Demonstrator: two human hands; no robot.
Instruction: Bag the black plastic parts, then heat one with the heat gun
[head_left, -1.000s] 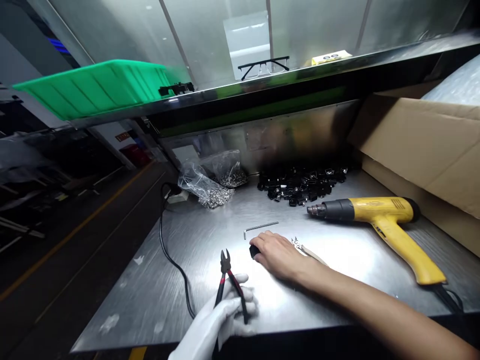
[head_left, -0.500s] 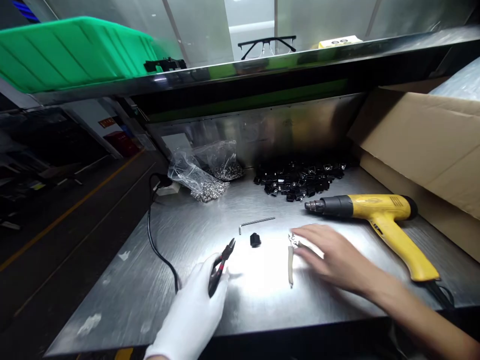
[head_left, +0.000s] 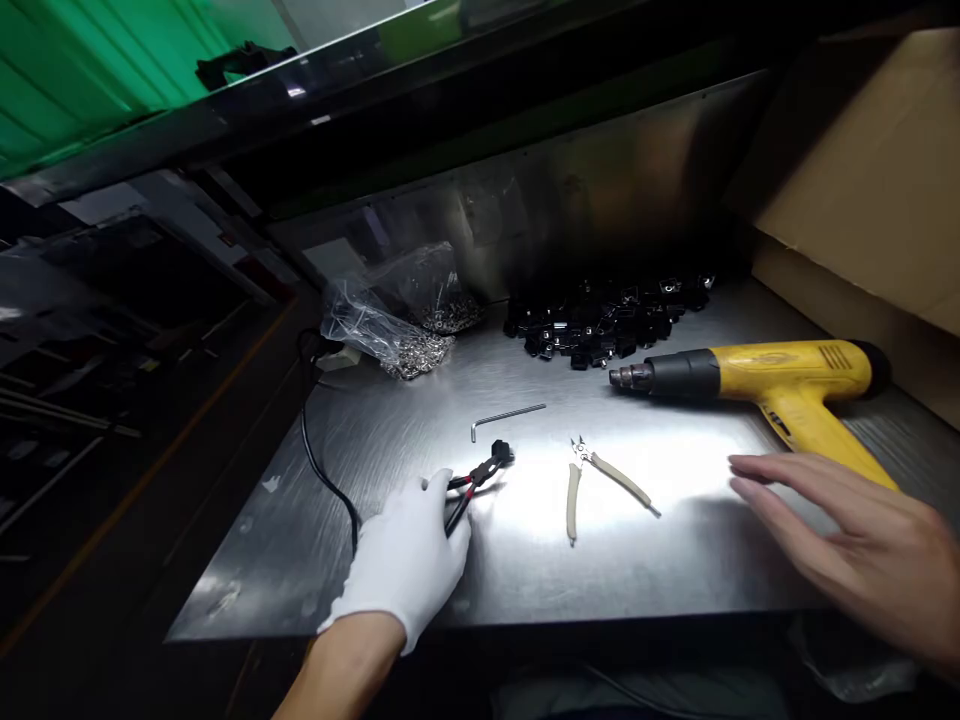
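Observation:
My left hand (head_left: pixel 405 545), in a white glove, is closed on a pair of black-and-red side cutters (head_left: pixel 480 474). Their jaws meet a small black part (head_left: pixel 502 451); whether they pinch it or only touch it I cannot make out. Bare and with fingers stretched out, my right hand (head_left: pixel 851 545) hovers above the right side of the metal table, holding nothing. It is closest to the handle of a yellow heat gun (head_left: pixel 795 368). Between my hands lies a spread pair of nippers with beige handles (head_left: pixel 573 500). A hex key (head_left: pixel 510 414) rests behind the black part.
A pile of black parts (head_left: pixel 600 325) spreads along the back of the metal table (head_left: pixel 525 570). Left of it sit clear bags of small metal pieces (head_left: pixel 420 355). A cardboard box (head_left: pixel 862 170) stands at right, a black cable (head_left: pixel 322 470) at left. Above is a shelf with a green bin (head_left: pixel 97 80).
My left hand has brought the side cutters right, onto the small black part. My right hand has let go of the beige-handled nippers, now lying spread, and moved right. The view has tilted downward.

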